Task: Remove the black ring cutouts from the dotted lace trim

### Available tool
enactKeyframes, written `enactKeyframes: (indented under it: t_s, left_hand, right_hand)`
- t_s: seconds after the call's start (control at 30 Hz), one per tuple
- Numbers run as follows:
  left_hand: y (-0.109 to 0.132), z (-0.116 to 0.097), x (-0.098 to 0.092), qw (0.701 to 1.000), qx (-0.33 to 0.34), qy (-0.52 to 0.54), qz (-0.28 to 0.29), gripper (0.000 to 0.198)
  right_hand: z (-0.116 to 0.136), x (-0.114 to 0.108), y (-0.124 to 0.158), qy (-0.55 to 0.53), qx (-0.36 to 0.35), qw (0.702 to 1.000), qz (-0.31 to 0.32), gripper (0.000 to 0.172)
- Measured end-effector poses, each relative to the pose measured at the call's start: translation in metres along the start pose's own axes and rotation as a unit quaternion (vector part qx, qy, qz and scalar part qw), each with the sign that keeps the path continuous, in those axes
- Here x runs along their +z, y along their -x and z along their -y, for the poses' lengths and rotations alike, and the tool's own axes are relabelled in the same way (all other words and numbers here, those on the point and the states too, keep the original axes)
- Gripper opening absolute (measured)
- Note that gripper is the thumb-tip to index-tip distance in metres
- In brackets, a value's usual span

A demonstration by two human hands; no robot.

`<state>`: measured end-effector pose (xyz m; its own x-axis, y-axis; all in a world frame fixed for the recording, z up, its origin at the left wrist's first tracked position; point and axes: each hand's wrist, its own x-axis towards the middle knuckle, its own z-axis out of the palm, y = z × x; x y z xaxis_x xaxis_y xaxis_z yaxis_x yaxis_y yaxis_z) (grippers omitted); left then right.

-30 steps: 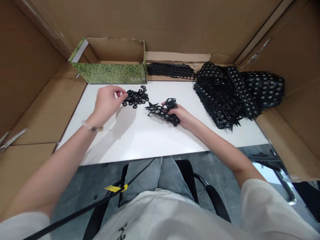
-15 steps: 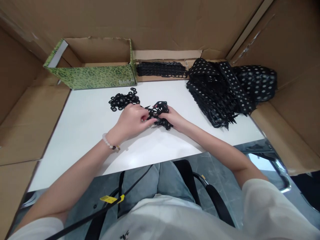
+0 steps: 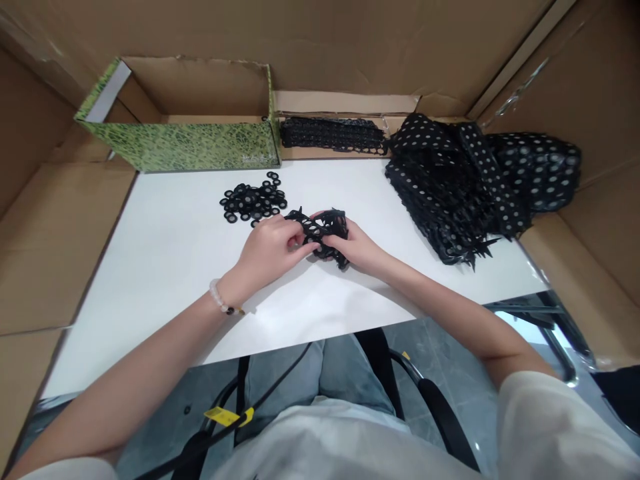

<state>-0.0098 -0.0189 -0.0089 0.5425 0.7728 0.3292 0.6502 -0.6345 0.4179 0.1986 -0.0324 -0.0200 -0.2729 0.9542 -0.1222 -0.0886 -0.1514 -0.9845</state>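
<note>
Both my hands are at a crumpled black sheet full of round holes (image 3: 330, 227), held just above the white table. My right hand (image 3: 359, 248) grips its right side, thumb on top and the other fingers mostly behind it. At its left edge, my left hand (image 3: 270, 248) has curled fingers, with the thumb stretched along the sheet; the exact pinch point is hidden. Just beyond my left hand lies a loose pile of small black rings or discs with grey centres (image 3: 250, 200).
A green patterned open box (image 3: 190, 148) stands at the back left. Beside it lies a stack of perforated black strips (image 3: 333, 135). A heap of black sheets with pale dots (image 3: 450, 180) covers the right side of the white table (image 3: 165, 267). Cardboard walls (image 3: 350, 47) surround it.
The view has shifted slightly. My right hand still holds the perforated sheet, which is now bunched a little differently. My left hand stays at its left edge, fingers curled.
</note>
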Motion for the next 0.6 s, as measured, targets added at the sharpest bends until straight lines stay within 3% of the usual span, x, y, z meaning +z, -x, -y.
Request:
enactKeyframes:
  t_s: [0.17,0.33,0.6]
  left_hand:
    - [0.0021,0.0001,0.0009,1.000,0.011,0.027,0.007,0.029]
    - [0.0014,-0.0032,-0.0022,0.999,0.004,0.032,0.021,0.024]
    - [0.0008,-0.0066,0.0016,0.993,0.057,-0.098,0.035,0.026]
  right_hand:
    - [0.0068,-0.0014,0.0028,-0.039,0.048,0.998,0.006,0.039]
    - [0.0089,-0.0044,0.0060,-0.013,0.034,0.999,0.005,0.045]
    - [-0.0002,-0.0077,0.0031,-0.012,-0.007,0.998,0.054,0.056]
